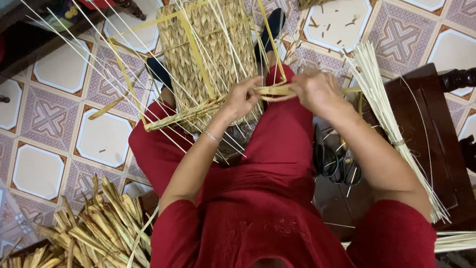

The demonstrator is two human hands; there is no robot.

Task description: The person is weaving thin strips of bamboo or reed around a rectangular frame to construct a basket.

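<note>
Head view: person sat in red clothes, half-woven basket (208, 54) propped on the lap, standing tilted away toward the tiled floor (49, 164). Basket body was braided tan fibre on a yellow strip frame (191, 44), with many thin pale stakes (99, 64) fanning out up and left.

Left hand (241, 99) sat at the basket's lower right edge, grip clenched on a flat tan weaving strand (272, 91). Thin bracelet (212, 135) on that wrist. Right hand (317, 92) was just beside it, grip also pinched on the same strand; the strand spanned between the two hands, touching both. Fingertips of both hands nearly met over the strand.

Right of the person: bundle of pale thin reeds (391, 124) lay diagonally across a dark wooden stool (426, 129). Black-handled scissors (337, 164) lay near the right forearm, between the lap and the stool.

Lower left: pile of dried flat tan leaves (94, 228) on the floor, well apart from both hands. Small fibre scraps (317, 22) scattered on the tiles at top. Dark shoes (275, 25) showed behind the basket.
</note>
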